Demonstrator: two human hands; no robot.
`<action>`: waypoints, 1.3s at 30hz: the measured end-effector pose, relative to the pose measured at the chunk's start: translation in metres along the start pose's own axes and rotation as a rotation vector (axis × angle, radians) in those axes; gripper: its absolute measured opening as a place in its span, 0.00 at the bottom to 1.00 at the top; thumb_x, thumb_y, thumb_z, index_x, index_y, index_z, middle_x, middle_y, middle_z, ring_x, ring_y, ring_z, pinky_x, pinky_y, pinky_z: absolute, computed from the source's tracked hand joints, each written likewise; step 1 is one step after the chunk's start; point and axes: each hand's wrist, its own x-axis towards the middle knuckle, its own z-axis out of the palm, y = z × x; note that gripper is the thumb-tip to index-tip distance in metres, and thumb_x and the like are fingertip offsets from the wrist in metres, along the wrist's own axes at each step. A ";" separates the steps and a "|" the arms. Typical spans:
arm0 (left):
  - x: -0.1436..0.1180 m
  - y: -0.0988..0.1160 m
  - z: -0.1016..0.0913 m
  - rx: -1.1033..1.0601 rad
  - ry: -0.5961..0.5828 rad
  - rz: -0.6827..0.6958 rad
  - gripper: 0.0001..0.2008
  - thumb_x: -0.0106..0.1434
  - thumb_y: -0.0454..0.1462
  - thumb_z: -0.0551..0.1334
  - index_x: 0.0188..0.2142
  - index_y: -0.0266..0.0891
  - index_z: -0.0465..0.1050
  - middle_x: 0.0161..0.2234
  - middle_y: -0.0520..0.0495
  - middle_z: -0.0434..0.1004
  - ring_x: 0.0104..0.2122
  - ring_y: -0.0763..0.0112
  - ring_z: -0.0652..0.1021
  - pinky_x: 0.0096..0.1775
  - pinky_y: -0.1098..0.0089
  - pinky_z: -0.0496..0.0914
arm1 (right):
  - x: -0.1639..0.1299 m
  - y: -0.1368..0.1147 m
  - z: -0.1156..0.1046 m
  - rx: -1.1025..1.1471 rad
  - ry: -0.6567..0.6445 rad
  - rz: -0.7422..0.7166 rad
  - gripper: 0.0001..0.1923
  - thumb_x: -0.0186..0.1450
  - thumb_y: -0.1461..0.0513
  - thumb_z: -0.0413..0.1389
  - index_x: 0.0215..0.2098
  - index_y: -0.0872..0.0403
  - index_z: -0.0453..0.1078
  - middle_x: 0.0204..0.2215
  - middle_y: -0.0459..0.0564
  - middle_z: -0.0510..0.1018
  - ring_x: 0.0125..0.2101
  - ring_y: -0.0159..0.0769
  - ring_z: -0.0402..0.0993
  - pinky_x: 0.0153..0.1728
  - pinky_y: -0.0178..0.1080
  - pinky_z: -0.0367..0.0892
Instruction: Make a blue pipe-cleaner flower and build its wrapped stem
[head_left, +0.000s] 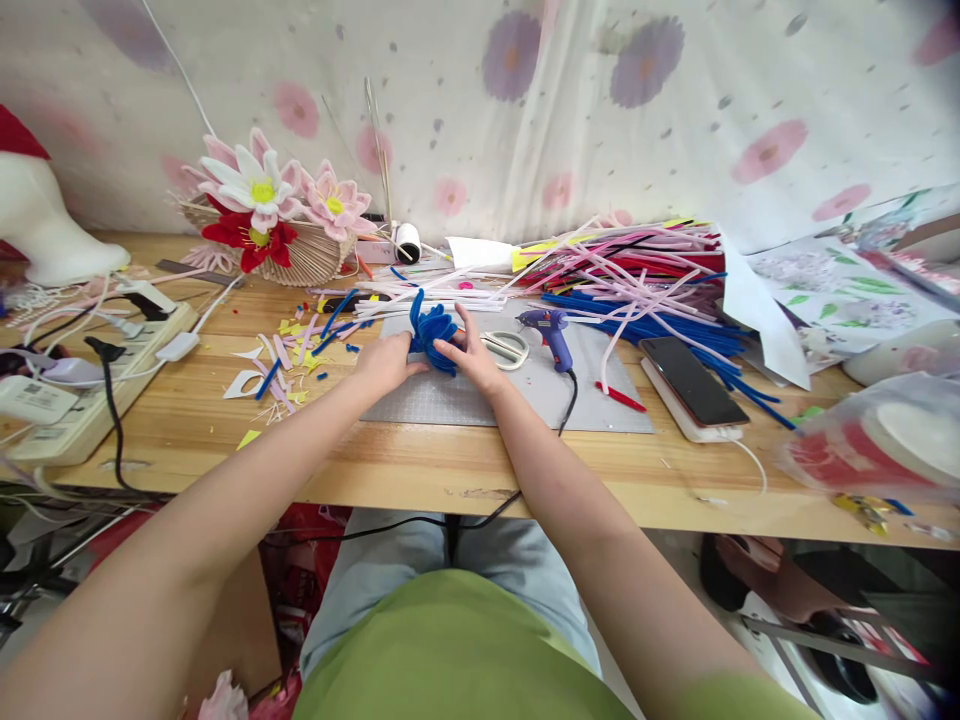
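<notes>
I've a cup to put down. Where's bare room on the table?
Bare wood shows at left, between the power strip and the paper scraps, and in front, between the grey mat and the table's edge, though both forearms and a black cable cross there. It's crowded along the back, beyond the blue bundle: pink stems and blue stems.

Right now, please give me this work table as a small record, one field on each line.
Left hand: holds the blue petal bundle at its left side
Right hand: at the bundle's right side, fingers spread
Surface: grey mat on a wooden table
Glue gun: lies on the mat, nozzle pointing left
Phone: right of the mat, on a white block
Scraps: scattered left of the mat
</notes>
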 end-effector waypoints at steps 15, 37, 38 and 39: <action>-0.014 0.007 -0.014 0.181 0.071 0.186 0.16 0.63 0.41 0.48 0.43 0.31 0.65 0.39 0.34 0.73 0.39 0.57 0.75 0.38 0.64 0.66 | 0.009 0.011 -0.005 0.163 0.114 -0.023 0.32 0.53 0.45 0.53 0.53 0.46 0.56 0.35 0.44 0.72 0.35 0.33 0.70 0.36 0.37 0.65; 0.001 -0.003 -0.016 -0.843 -0.436 -0.151 0.11 0.54 0.42 0.61 0.31 0.35 0.71 0.21 0.48 0.69 0.20 0.73 0.69 0.26 0.71 0.66 | 0.009 0.006 0.002 0.167 0.161 -0.145 0.26 0.53 0.49 0.56 0.46 0.51 0.61 0.34 0.44 0.73 0.39 0.32 0.70 0.43 0.36 0.63; 0.001 -0.005 -0.016 -1.058 -0.569 -0.176 0.12 0.54 0.43 0.61 0.31 0.35 0.71 0.20 0.50 0.66 0.18 0.76 0.67 0.23 0.73 0.65 | 0.009 0.006 0.000 0.222 0.185 -0.134 0.25 0.54 0.48 0.54 0.47 0.50 0.60 0.32 0.44 0.74 0.37 0.32 0.70 0.43 0.36 0.63; 0.001 -0.008 -0.016 -1.245 -0.687 -0.200 0.12 0.55 0.43 0.61 0.31 0.34 0.71 0.19 0.51 0.64 0.17 0.78 0.65 0.21 0.75 0.63 | 0.010 0.005 -0.003 0.291 0.215 -0.117 0.25 0.56 0.47 0.51 0.47 0.50 0.59 0.31 0.44 0.74 0.36 0.31 0.71 0.43 0.37 0.63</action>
